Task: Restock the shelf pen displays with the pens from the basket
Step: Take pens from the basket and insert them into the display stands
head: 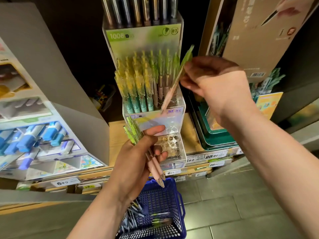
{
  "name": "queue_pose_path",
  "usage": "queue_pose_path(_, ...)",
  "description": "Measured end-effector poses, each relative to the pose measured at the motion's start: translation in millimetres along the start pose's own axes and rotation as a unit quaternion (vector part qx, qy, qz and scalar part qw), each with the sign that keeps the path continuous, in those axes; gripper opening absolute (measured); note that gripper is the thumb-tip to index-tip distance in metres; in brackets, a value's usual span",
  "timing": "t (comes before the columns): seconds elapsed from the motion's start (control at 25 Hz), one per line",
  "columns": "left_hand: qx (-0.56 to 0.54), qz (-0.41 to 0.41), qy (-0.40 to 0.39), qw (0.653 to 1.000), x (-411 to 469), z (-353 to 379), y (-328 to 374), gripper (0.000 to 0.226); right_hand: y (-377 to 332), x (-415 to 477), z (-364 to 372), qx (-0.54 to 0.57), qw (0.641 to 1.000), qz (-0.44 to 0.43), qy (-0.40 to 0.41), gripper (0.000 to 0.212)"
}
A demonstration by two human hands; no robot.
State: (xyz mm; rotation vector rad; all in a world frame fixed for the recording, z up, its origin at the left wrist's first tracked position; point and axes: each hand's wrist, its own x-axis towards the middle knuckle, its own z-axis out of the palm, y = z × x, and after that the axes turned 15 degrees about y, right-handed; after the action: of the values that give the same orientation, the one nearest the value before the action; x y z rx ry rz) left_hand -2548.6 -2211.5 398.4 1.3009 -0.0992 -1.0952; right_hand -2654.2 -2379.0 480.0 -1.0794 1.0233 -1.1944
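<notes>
- A cardboard display box with blue-capped items was seen at far left on the wooden shelf.
- Price tags were seen along the shelf's front edge.
- The left hand was held up in front of the lower tier of the clear pen display, with its fingers curled round a bundle of pens.
- The bundle was gripped mid-barrel, with green tops pointed up and left and pink tips pointed down toward the basket.
- The blue basket was placed on the floor below the left hand, just in front of the shelf; loose pens were left lying in its bottom.
- The upper tier of the pen display was filled with upright yellow-and-teal pens on its left and green-and-pink ones on its right.
- The ring slots of the lower tier were seen without pens.
- A single green-and-pink pen was pinched by the right hand; it was tilted, tip down over the right side of the upper tier.
- Whether its tip was touching a slot could not be told.
- Green trays and a brown cardboard display were seen at right.
</notes>
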Motion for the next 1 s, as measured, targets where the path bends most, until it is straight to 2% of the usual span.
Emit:
queue_pose_path(0.12,0.003,0.003,-0.005,1.0,1,-1,0,0.029,-8,11,9,0.003,0.996,-0.084,0.016,0.008)
queue_pose_path(0.24,0.01,0.004,-0.012,1.0,2,-2,1,0.026,-6,16,15,-0.078,0.977,-0.198,0.014,0.007)
queue_pose_path(0.32,0.022,0.0,-0.018,1.0,1,-4,1,0.024,-2,17,20,-0.124,0.962,-0.242,0.01,0.01)
queue_pose_path(0.44,0.025,0.002,-0.022,0.999,1,-5,1,0.021,5,12,24,-0.182,0.948,-0.262,-0.004,0.011)
queue_pose_path(0.6,0.023,0.004,-0.005,1.0,1,-4,1,0.029,20,7,25,-0.274,0.923,-0.268,-0.038,0.011)
queue_pose_path(0.84,0.012,0.019,0.001,1.0,1,-6,3,0.042,27,12,25,-0.287,0.922,-0.259,-0.026,0.01)
queue_pose_path(1.0,-0.009,0.025,-0.024,0.999,1,-5,2,0.025,29,13,26,-0.296,0.923,-0.246,-0.017,0.012)
